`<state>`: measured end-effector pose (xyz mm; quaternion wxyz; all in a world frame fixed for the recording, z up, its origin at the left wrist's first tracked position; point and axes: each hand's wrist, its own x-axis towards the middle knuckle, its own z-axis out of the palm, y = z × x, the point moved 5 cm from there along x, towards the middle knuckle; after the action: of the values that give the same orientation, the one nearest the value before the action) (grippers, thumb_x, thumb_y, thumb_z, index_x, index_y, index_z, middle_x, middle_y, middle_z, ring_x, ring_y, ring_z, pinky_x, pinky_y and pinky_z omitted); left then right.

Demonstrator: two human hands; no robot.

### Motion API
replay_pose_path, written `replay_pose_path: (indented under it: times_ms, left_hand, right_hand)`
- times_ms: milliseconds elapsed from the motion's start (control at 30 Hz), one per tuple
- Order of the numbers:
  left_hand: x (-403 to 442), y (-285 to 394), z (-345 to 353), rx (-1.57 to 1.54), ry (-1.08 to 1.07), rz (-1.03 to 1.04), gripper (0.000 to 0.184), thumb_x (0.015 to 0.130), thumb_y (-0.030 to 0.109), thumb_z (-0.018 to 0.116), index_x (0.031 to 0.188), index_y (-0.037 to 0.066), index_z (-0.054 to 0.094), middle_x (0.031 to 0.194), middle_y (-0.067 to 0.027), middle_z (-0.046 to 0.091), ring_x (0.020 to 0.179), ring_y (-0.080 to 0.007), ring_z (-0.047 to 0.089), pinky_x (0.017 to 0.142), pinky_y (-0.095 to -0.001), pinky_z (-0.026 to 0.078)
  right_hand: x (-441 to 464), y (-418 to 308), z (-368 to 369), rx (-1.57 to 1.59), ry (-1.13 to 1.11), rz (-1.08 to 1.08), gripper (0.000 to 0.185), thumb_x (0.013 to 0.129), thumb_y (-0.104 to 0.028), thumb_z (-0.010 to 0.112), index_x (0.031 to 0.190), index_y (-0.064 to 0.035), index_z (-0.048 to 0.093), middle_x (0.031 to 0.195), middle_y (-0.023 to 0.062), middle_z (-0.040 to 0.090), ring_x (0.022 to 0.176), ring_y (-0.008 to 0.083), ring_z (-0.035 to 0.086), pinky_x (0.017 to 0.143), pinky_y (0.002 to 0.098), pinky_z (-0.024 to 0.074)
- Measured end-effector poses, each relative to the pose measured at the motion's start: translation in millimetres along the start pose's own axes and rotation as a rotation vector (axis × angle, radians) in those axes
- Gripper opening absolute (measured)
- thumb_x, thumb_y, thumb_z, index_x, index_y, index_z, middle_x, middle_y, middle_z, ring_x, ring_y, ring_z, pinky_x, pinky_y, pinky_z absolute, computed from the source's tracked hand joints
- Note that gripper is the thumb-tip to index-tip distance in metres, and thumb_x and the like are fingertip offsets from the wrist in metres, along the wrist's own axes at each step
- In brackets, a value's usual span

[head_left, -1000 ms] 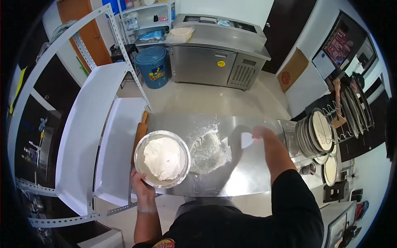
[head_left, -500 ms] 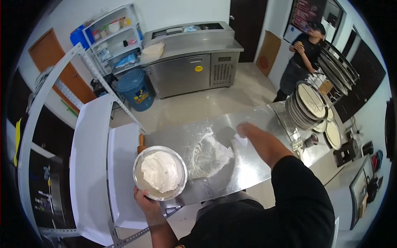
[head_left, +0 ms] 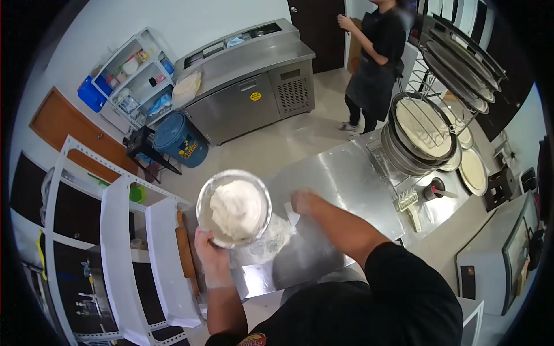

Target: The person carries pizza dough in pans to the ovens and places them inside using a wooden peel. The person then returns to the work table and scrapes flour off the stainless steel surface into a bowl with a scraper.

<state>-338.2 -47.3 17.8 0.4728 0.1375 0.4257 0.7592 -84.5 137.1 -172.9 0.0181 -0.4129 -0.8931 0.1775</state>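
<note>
A round metal bowl (head_left: 266,209) heaped with white flour (head_left: 238,209) is held over the left part of the steel table, slightly tilted. My left hand (head_left: 212,251) grips its near rim from below left. Under and beside the bowl, loose flour (head_left: 271,242) is spread on the tabletop. My right hand (head_left: 304,202) is closed on a flat white scraper (head_left: 292,215), just right of the spread flour. Its fingertips are partly hidden by the back of the hand.
A wooden rolling pin (head_left: 186,248) lies at the steel table's (head_left: 346,179) left edge, beside white shelving (head_left: 167,259). To the right are a dough docker (head_left: 409,203), a dark cup (head_left: 433,189) and a rack of dough-filled pans (head_left: 424,127). A co-worker (head_left: 378,57) stands beyond the table.
My left hand has raised the bowl and brought it farther over the table. My right hand has moved left with the scraper, toward the flour. The co-worker has walked left, and the view has shifted.
</note>
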Motion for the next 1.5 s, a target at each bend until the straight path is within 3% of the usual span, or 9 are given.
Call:
replay_pose_path:
  times_ms: [167,233,300,567,733,1133,1267,1367,1500]
  left_hand:
    - [41.8,-105.0,91.6,0.011,-0.150,-0.094,0.037,0.077,0.003,0.054,0.114,0.003,0.056,0.120,-0.0108,0.062,0.116,-0.0275,0.060,0.103,-0.0445,0.049]
    - [54.5,-174.4,120.9,0.059,-0.103,-0.225,0.017,0.077,0.000,0.056,0.093,0.006,0.057,0.097,-0.0060,0.063,0.091,-0.0202,0.063,0.079,-0.0328,0.053]
    - [80.7,-255.0,130.5,0.025,-0.232,-0.262,0.014,0.078,0.000,0.059,0.088,0.010,0.055,0.091,-0.0032,0.062,0.085,-0.0181,0.062,0.072,-0.0319,0.052]
    - [65.6,-388.2,188.7,0.012,-0.300,-0.552,0.012,0.091,0.015,0.062,0.101,0.014,0.055,0.100,-0.0029,0.065,0.091,-0.0167,0.063,0.077,-0.0337,0.052]
    - [43.3,-328.2,160.1,0.326,-0.224,-0.643,0.030,0.097,0.028,0.061,0.123,0.016,0.052,0.109,-0.0038,0.066,0.099,-0.0173,0.064,0.083,-0.0346,0.051]
    - [-74.5,-93.5,-74.0,0.585,0.041,-0.222,0.044,0.099,0.028,0.057,0.140,0.012,0.048,0.131,-0.0106,0.062,0.109,-0.0190,0.062,0.092,-0.0331,0.049]
    - [-127.0,-47.1,-158.9,0.228,0.182,-0.153,0.047,0.098,0.028,0.060,0.140,0.010,0.047,0.133,-0.0114,0.061,0.111,-0.0188,0.062,0.093,-0.0329,0.048]
    - [-148.2,-15.0,-211.4,0.192,0.183,-0.116,0.049,0.097,0.027,0.061,0.141,0.010,0.047,0.134,-0.0122,0.060,0.112,-0.0196,0.062,0.094,-0.0335,0.048]
    - [-165.6,33.9,-266.0,0.133,0.158,-0.074,0.050,0.096,0.027,0.062,0.141,0.009,0.047,0.136,-0.0135,0.059,0.114,-0.0211,0.061,0.096,-0.0351,0.048]
  right_hand:
    - [-138.2,70.9,-79.7,0.300,-0.083,0.189,0.028,0.088,-0.023,0.055,0.097,-0.0021,0.071,0.089,0.0215,0.069,0.083,0.0377,0.068,0.077,0.0452,0.0533]
    - [-209.6,119.8,-91.7,0.783,-0.026,0.345,0.028,0.093,-0.027,0.060,0.094,-0.0017,0.070,0.075,0.0129,0.066,0.069,0.0231,0.063,0.065,0.0368,0.0502]
    - [-262.0,147.8,-104.1,1.036,-0.006,0.448,0.027,0.096,-0.028,0.063,0.092,-0.0016,0.069,0.068,0.0020,0.058,0.062,0.0107,0.052,0.058,0.0285,0.0435]
    - [-341.4,182.3,-84.7,1.193,-0.022,0.695,0.025,0.097,-0.025,0.062,0.086,-0.0026,0.066,0.067,-0.0050,0.050,0.064,0.0069,0.044,0.058,0.0265,0.0378]
    - [-302.3,160.5,-107.5,1.146,-0.067,0.558,0.024,0.097,-0.024,0.063,0.087,-0.0027,0.066,0.069,-0.0052,0.051,0.065,0.0066,0.044,0.058,0.0253,0.0378]
    - [-120.7,-4.7,-119.0,1.244,-0.271,0.179,0.019,0.097,-0.021,0.061,0.095,-0.0026,0.065,0.069,-0.0045,0.053,0.061,0.0050,0.047,0.054,0.0216,0.0359]
    - [-67.6,-88.3,-79.4,1.010,0.027,0.110,0.025,0.094,-0.024,0.064,0.107,-0.0014,0.068,0.074,0.0006,0.059,0.069,0.0099,0.053,0.064,0.0268,0.0446]
    - [-30.0,-165.3,-34.3,0.502,0.038,-0.274,0.015,0.095,-0.018,0.061,0.099,-0.0059,0.068,0.069,-0.0013,0.057,0.057,0.0086,0.049,0.052,0.0251,0.0378]
    - [20.0,-291.2,22.7,0.920,-0.206,-0.026,0.015,0.096,-0.019,0.057,0.104,-0.0099,0.066,0.073,0.0027,0.062,0.058,0.0136,0.056,0.049,0.0290,0.0394]
